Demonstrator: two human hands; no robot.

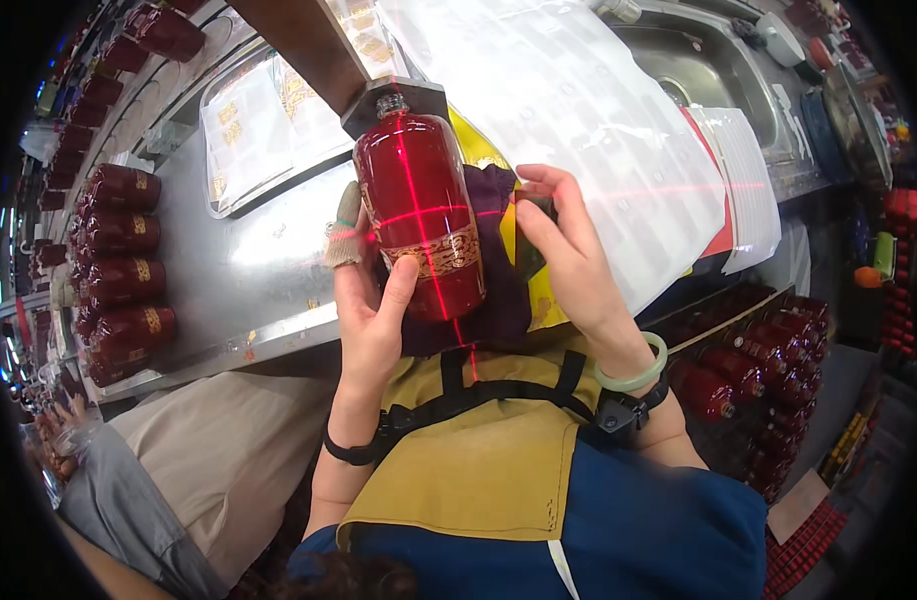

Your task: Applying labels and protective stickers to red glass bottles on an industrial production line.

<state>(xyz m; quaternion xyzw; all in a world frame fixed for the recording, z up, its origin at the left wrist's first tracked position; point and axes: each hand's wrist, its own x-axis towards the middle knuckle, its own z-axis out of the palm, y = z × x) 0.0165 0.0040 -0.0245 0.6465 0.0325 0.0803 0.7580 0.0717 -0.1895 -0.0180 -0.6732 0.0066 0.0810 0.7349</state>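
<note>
A dark red glass bottle (421,210) with a gold patterned band lies in front of me, its neck pointing away into a dark block (370,104). A red laser cross falls across its body. My left hand (370,300) grips the bottle from below, thumb on the gold band, with a taped fingertip behind it. My right hand (568,255) presses a dark purple cloth (498,290) against the bottle's right side. I wear a pale green bangle (640,372) on the right wrist and a mustard apron.
Rows of similar red bottles (123,270) lie on the steel bench (248,260) at left. A tray of gold labels (253,130) sits behind. White sheets (578,110) and a sink (698,70) are at right. More bottles fill a crate (768,370) lower right. A person's leg (208,450) is beside me at left.
</note>
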